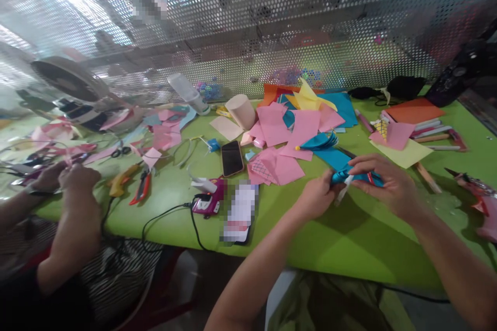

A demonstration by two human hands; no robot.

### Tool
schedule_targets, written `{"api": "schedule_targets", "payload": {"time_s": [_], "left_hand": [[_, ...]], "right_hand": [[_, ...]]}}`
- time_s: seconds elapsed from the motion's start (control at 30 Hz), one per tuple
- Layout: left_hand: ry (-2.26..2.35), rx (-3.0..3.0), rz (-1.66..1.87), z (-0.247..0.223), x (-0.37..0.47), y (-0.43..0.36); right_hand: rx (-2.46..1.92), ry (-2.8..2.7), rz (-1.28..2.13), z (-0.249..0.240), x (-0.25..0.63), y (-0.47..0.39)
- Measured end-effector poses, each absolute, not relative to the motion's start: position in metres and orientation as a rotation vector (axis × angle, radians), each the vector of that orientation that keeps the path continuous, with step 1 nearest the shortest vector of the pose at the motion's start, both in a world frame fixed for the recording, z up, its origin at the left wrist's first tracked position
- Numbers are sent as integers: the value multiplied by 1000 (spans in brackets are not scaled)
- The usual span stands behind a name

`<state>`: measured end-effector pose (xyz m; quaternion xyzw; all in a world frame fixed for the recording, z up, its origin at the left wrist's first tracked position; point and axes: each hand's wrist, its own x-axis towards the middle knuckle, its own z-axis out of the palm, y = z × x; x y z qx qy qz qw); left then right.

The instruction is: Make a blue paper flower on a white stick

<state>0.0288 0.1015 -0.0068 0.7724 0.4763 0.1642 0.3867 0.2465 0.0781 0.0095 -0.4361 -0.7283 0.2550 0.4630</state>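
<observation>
Right hand [382, 178] and left hand [319, 194] pinch folded blue paper [339, 176] between them, a white strip [342, 193] jutting between my hands. Gentle, even pressure from both sides should keep the folds aligned; pink sheets [289, 169] lie beyond my left hand.

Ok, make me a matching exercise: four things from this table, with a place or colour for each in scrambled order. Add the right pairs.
1. Blue piece
2. Glue gun
3. Fan
4. Roll

A. Yellow
B. Just beyond the dark-screened phone
C. Held in the wearer's left hand and right hand
D. Back left of the table

Pairs: 1-C, 2-A, 3-D, 4-B
</observation>
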Motion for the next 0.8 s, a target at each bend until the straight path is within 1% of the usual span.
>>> {"api": "schedule_targets", "payload": {"time_s": [0.13, 0.3, 0.47, 0.8], "left_hand": [[1348, 2158, 344, -9, 33, 102], [1366, 2293, 277, -10, 37, 102], [1323, 2250, 267, -6, 36, 100], [1243, 2096, 404, -6, 33, 101]], "right_hand": [[-1122, -1888, 478, 5, 244, 79], [-1166, -1962, 407, -2, 241, 80], [-1164, -1941, 427, -4, 241, 81], [-1121, -1815, 594, -3, 244, 83]]}}
